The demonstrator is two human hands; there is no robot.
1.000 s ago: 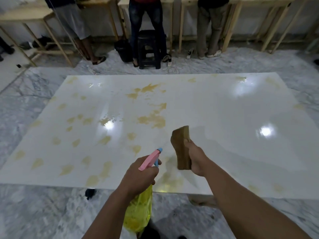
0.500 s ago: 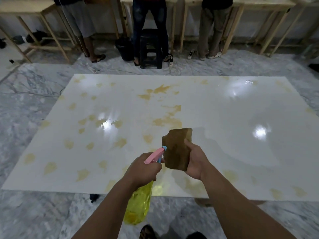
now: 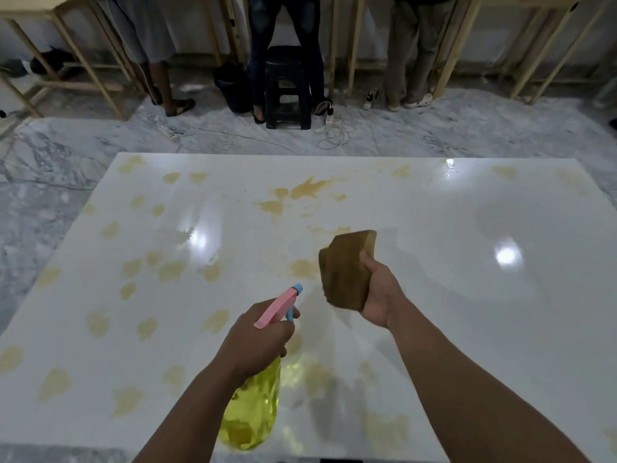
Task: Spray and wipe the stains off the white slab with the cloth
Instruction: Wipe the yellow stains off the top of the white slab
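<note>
Seen from the head: left hand (image 3: 257,339) low and centre, grip curled tight round the neck of a spray bottle (image 3: 250,412) with yellow liquid in a clear body, pink trigger head and blue nozzle pointing away toward the far edge. Right hand (image 3: 379,297) just beside it, raised above the surface, grip pinching a folded brown cloth (image 3: 345,270) between thumb and fingers, cloth held upright and clear of the surface. Below both, white slab (image 3: 450,248) lying flat on a grey marble floor (image 3: 50,182), glossy with lamp reflections. Yellow stains (image 3: 300,192) scattered over the left half and along the near edge, larger splashes near the far edge. Beyond the far edge, a black stool (image 3: 287,91), wooden counter legs and three standing persons' legs.
</note>
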